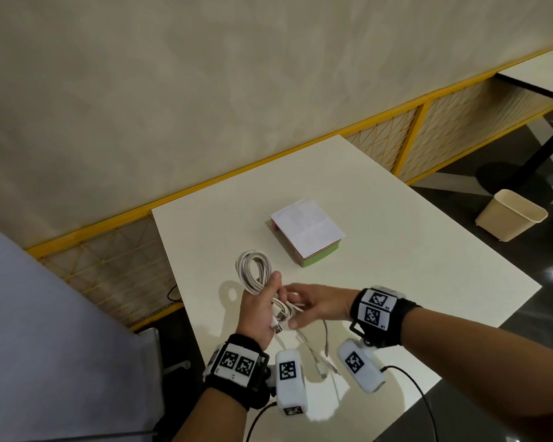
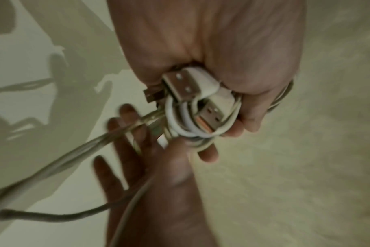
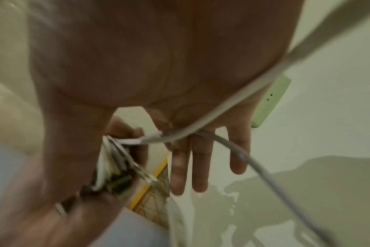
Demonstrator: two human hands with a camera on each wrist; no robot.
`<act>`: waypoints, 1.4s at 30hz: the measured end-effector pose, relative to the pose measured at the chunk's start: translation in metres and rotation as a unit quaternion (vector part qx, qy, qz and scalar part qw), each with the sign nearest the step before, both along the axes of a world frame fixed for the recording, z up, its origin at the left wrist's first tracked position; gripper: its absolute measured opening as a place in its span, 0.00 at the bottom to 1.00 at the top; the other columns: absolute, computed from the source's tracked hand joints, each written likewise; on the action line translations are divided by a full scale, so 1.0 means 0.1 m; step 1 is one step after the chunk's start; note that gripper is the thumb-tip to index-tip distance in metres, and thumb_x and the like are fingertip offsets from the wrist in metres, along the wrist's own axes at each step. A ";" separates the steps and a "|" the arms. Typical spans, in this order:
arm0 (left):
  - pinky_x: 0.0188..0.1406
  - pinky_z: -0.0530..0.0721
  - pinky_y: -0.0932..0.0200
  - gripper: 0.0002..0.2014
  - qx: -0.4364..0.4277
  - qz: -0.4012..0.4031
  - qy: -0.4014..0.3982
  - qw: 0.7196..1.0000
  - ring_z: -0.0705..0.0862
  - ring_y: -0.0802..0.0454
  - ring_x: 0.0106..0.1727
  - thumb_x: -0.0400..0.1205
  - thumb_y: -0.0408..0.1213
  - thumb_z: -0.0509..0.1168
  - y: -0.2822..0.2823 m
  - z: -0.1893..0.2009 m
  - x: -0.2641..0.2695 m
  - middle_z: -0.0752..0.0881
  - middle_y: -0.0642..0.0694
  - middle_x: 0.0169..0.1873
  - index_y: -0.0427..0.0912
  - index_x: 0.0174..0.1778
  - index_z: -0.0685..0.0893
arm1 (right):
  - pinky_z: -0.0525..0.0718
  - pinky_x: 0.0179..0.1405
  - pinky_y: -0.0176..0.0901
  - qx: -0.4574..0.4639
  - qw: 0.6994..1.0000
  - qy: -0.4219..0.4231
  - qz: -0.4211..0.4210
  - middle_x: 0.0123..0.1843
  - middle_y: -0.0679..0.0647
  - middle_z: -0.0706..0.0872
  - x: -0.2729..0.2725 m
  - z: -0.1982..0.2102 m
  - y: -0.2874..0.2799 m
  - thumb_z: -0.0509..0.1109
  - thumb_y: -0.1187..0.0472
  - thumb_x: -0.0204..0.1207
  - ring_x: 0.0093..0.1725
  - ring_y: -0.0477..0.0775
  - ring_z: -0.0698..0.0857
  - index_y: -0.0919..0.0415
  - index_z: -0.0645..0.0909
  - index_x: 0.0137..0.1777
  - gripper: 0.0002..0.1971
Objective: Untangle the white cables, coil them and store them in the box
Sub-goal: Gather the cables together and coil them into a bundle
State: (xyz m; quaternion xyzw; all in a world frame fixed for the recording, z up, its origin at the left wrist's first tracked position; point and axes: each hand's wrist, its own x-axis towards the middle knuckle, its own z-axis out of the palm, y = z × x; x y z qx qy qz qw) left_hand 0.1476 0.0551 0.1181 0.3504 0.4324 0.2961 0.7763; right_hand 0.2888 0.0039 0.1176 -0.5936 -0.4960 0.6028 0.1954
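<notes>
USB plugs (image 2: 192,93) in left hand (image 2: 211,50) close up; head view adds box (image 1: 307,232)

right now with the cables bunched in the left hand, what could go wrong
1. The left hand grips the coil and two plugs together; easing off could let the loops spring apart.
2. Loose ends trail on the table below the right hand, so wrapping may snag or re-knot them.
3. The box looks covered, and both hands are busy.
</notes>
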 end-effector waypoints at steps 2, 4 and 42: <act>0.26 0.81 0.58 0.15 -0.032 0.026 -0.028 0.999 0.82 0.49 0.21 0.83 0.37 0.64 0.04 0.00 0.01 0.77 0.47 0.18 0.38 0.30 0.75 | 0.80 0.61 0.49 -0.014 0.998 -0.046 0.037 0.46 0.49 0.88 0.00 -0.08 -0.07 0.78 0.52 0.65 0.49 0.48 0.84 0.56 0.76 0.62 0.26; 0.25 0.80 0.60 0.16 -0.048 0.046 -0.033 0.997 0.81 0.50 0.21 0.84 0.38 0.63 0.07 0.00 0.01 0.75 0.49 0.17 0.39 0.29 0.75 | 0.81 0.54 0.43 -0.029 0.998 -0.045 0.044 0.34 0.43 0.88 -0.03 -0.13 -0.11 0.73 0.58 0.73 0.40 0.44 0.85 0.58 0.81 0.55 0.12; 0.31 0.84 0.56 0.14 0.190 -0.232 0.238 0.924 0.87 0.46 0.33 0.78 0.45 0.68 -0.12 -0.25 -0.05 0.89 0.35 0.38 0.36 0.49 0.86 | 0.82 0.24 0.35 -0.086 0.963 -0.212 0.140 0.31 0.55 0.85 0.18 0.39 0.26 0.75 0.63 0.69 0.24 0.48 0.79 0.66 0.87 0.42 0.06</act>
